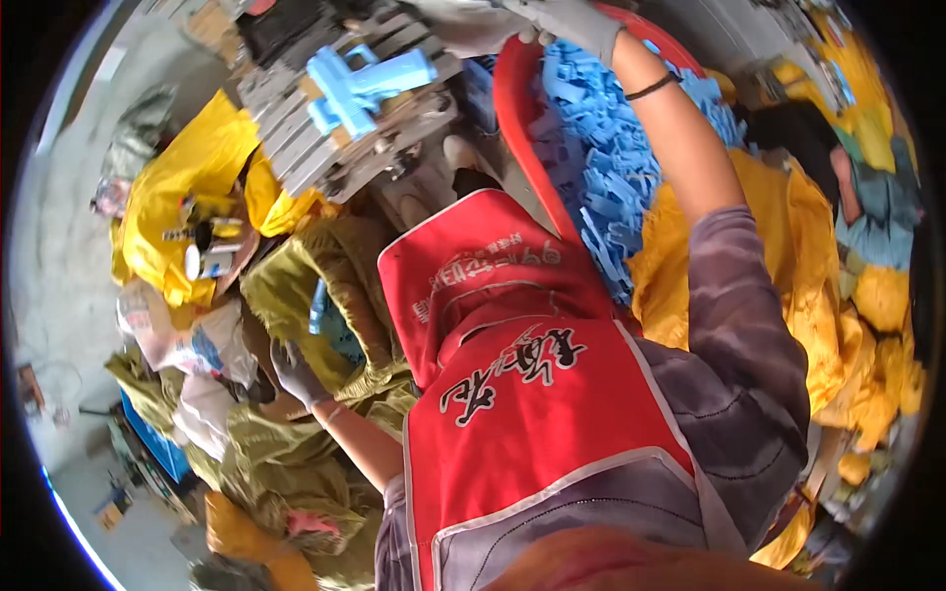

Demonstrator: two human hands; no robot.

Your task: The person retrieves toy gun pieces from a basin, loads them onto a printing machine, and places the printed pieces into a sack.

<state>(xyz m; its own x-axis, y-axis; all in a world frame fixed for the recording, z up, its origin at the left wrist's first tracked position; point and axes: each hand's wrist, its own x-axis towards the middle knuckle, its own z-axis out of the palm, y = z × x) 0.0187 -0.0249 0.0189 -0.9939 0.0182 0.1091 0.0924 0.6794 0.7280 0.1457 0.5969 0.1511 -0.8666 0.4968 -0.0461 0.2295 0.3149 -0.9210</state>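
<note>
My left hand [297, 373], in a grey glove, is at the edge of an olive woven sack [367, 256], its fingers apart and holding nothing I can see. Inside the sack's mouth are light-blue plastic pieces [317, 307]. My right hand [583, 27], in a pale glove, reaches over the rim of a red tub [512, 118] at the top edge. Its fingers are partly cut off, so their grip is unclear. Many small light-blue plastic pieces [601, 138] fill the tub. A light-blue toy gun [370, 84] lies on a grey slatted surface [296, 138], apart from both hands.
Yellow sacks [192, 187] and a white plastic bag [187, 330] stand on the left. Orange-yellow sacking [778, 266] is heaped beside the tub on the right. A red apron [542, 404] covers my front. A shoe [460, 153] shows near the slatted surface.
</note>
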